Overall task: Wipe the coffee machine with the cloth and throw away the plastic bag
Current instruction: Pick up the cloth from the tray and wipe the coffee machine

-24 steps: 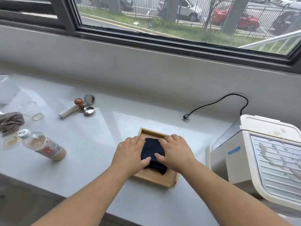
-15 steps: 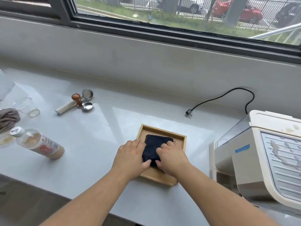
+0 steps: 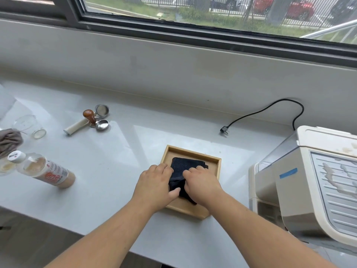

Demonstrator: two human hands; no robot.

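Observation:
A folded black cloth lies in a shallow wooden tray at the middle of the white counter. My left hand grips the cloth's left edge, thumb on top. On the cloth's right side rests my right hand, fingers curled into the fabric. The cream coffee machine stands at the right, with a blue tape strip and pale smears on its ribbed top. A clear plastic bag shows at the far left edge, mostly cut off.
A black power cord with plug lies behind the tray. At back left are a wooden tamper, metal filter baskets and a white handle. Far left: a milk-tea bottle on its side, a clear cup, a grey cloth.
Both hands slid toward the near half of the cloth and curled their fingers into it, baring the cloth's far part. The head camera tilted down and moved closer.

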